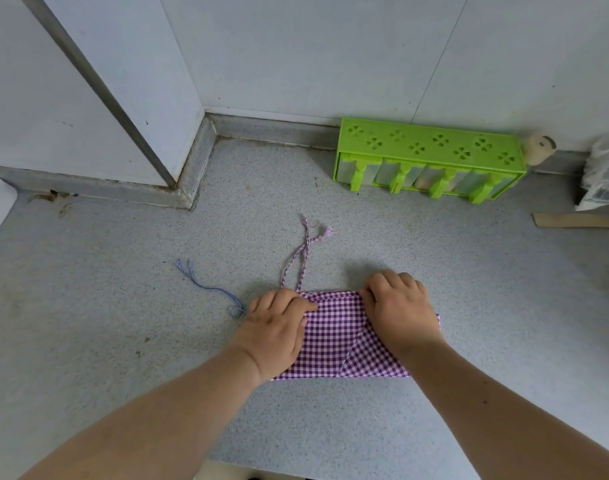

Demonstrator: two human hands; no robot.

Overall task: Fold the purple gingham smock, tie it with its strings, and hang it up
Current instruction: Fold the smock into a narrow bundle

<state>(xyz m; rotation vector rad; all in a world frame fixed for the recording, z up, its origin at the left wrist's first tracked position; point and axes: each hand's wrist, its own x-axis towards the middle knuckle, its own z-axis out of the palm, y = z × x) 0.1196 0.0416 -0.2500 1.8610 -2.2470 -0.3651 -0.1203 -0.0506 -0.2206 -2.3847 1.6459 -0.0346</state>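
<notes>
Pressing one smock (334, 337), two hands (275, 327) (400, 310)

Both bare forearms reach in from the lower corners toward frame centre. Left hand (279, 336) lies palm-down, fingers (289, 301) curled and pressing. Right hand (401, 311) mirrors it just right of centre, knuckles raised, fingertips tucked under.

The person is wearing nothing on either forearm; the left hand (275, 332) and right hand (400, 308) are seemingly showing no rings.
</notes>
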